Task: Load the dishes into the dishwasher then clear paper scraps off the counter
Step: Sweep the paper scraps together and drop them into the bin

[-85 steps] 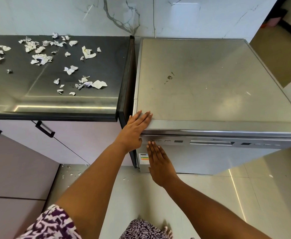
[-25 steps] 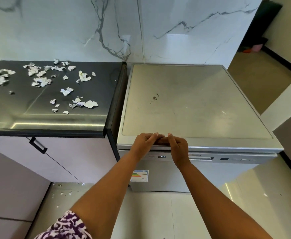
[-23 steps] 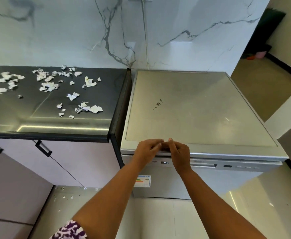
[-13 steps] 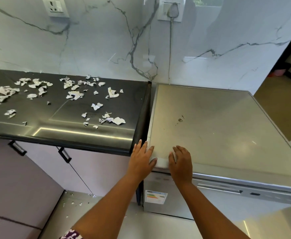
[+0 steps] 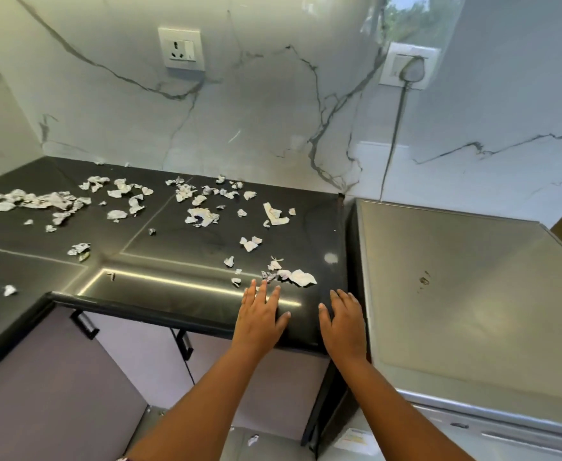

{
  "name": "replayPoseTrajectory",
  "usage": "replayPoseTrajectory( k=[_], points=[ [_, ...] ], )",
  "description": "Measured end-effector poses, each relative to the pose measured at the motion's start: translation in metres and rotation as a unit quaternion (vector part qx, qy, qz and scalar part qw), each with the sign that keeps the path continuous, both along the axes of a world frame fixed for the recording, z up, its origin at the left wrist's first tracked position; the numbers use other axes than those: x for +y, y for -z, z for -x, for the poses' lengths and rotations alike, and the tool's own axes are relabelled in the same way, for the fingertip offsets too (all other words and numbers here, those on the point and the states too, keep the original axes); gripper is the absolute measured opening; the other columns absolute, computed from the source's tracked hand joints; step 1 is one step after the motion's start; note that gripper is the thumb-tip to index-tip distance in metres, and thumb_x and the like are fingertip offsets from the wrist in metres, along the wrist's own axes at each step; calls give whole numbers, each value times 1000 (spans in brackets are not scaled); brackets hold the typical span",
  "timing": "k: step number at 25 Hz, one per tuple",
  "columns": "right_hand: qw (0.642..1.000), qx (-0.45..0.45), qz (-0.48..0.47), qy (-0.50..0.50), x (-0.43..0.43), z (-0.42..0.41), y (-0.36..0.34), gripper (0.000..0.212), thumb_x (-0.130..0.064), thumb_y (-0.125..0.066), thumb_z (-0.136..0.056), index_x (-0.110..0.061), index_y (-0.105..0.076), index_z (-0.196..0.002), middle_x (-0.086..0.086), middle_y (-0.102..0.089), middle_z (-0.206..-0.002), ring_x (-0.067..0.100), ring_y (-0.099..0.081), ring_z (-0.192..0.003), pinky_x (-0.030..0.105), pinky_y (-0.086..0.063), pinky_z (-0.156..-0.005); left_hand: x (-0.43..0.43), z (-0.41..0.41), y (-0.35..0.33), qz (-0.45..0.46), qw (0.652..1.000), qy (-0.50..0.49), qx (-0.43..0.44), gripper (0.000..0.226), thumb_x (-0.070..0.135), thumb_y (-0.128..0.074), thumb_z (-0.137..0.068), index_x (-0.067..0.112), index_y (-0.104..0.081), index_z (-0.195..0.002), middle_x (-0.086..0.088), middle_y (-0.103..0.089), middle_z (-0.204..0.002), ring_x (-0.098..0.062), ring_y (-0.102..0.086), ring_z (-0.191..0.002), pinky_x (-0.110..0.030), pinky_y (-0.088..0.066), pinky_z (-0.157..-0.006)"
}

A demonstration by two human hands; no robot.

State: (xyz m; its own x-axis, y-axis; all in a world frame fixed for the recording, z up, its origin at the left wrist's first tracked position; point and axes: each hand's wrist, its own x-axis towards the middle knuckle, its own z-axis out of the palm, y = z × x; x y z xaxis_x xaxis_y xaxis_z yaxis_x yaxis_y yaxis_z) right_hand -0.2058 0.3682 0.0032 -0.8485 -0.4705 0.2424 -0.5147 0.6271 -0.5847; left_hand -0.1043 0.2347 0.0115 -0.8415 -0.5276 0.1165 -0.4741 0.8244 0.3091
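Observation:
Several torn white paper scraps (image 5: 203, 217) lie scattered over the black counter (image 5: 159, 287). The nearest cluster of scraps (image 5: 294, 276) sits just beyond my fingertips. My left hand (image 5: 260, 316) lies flat with straight fingers on the counter's front edge. My right hand (image 5: 343, 322) rests open beside it at the counter's right corner, next to the dishwasher. The silver dishwasher (image 5: 456, 301) stands to the right with its door closed. Neither hand holds anything.
A marble wall backs the counter, with a socket (image 5: 181, 48) and a plugged-in outlet (image 5: 407, 66) whose cable runs down. Pale cabinet doors with black handles (image 5: 85, 324) sit under the counter. One paper scrap (image 5: 253, 439) lies on the floor.
Both hands left the dishwasher's front edge and moved left onto the black counter. The view turned left and upward toward the scraps and wall.

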Motion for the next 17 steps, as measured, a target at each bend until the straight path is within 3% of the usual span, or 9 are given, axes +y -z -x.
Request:
replayPoseTrajectory(
  k=[8,12,14,17],
  points=[
    [1000,25,3,13,-111,-28,-5,40,-24,-57,-89,0,-57,-121,21,-55,-127,36,-43,-124,46,-34,-108,-124,-49,-2,-20,999,-36,0,62,46,-38,-96,18,-20,-149,-13,-9,-157,-28,5,-146,-36,-1,-118],
    [995,24,-91,24,-137,-34,-4,47,-40,-52,-90,-17,-51,-132,17,-38,-145,39,-24,-137,54,-17,-111,-154,-58,9,-41,998,-47,-14,67,50,-40,-94,18,-18,-149,-13,-7,-157,-28,6,-146,-37,-3,-118],
    [989,-5,-150,11,-144,-33,0,52,-50,-44,-91,-28,-42,-138,11,-23,-153,37,-10,-141,56,-7,-112,-163,-52,12,-67,996,-41,-48,77,55,-44,-90,16,-15,-150,-13,-3,-158,-27,6,-146,-37,-2,-118],
    [976,7,-219,-17,-160,-30,7,56,-55,-33,-92,-30,-34,-142,9,-16,-155,35,-5,-142,60,-2,-111,-183,-37,10,-88,991,-14,-101,98,65,-51,-81,12,-5,-150,-14,7,-157,-26,12,-145,-37,6,-118]
  ],
)
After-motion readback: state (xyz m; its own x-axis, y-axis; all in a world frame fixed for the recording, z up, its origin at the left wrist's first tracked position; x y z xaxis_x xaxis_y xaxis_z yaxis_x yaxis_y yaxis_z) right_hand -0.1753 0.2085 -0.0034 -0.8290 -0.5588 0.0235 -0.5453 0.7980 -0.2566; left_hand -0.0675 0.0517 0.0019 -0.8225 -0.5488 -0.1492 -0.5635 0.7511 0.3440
